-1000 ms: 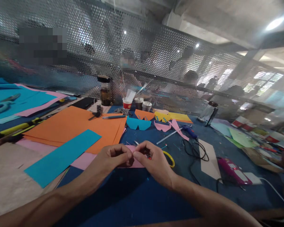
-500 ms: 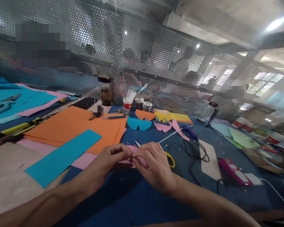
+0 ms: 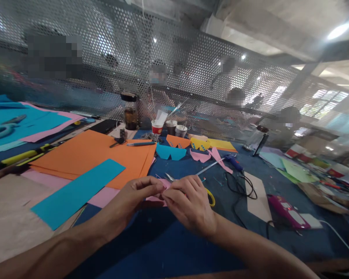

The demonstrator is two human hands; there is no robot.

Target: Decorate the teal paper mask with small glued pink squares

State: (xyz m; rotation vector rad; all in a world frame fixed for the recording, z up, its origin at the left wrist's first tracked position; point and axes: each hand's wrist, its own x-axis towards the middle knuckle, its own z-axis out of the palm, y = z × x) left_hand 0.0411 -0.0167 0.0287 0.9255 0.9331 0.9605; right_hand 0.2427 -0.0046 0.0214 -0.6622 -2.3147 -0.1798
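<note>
My left hand (image 3: 138, 195) and my right hand (image 3: 187, 203) meet fingertip to fingertip over the blue table cover (image 3: 163, 240). Both are closed in a pinch on a small pink paper piece (image 3: 158, 198), most of which their fingers hide. Yellow-handled scissors (image 3: 209, 197) lie just behind my right hand, blades pointing back left. A blue paper strip (image 3: 77, 192) lies left of my left forearm, over pink paper (image 3: 103, 197) and orange sheets (image 3: 90, 153).
Cut paper shapes in blue (image 3: 170, 152), orange, yellow and pink lie further back, by paper cups (image 3: 157, 126) and a jar (image 3: 130, 111). A glue gun (image 3: 234, 162), black cable (image 3: 240, 184) and pink device (image 3: 287, 211) sit right. A perforated metal screen (image 3: 192, 77) stands behind; people sit beyond it.
My right hand has turned and slid a little left over the pink piece, its fingers now folded against my left fingertips. My left hand has hardly moved.
</note>
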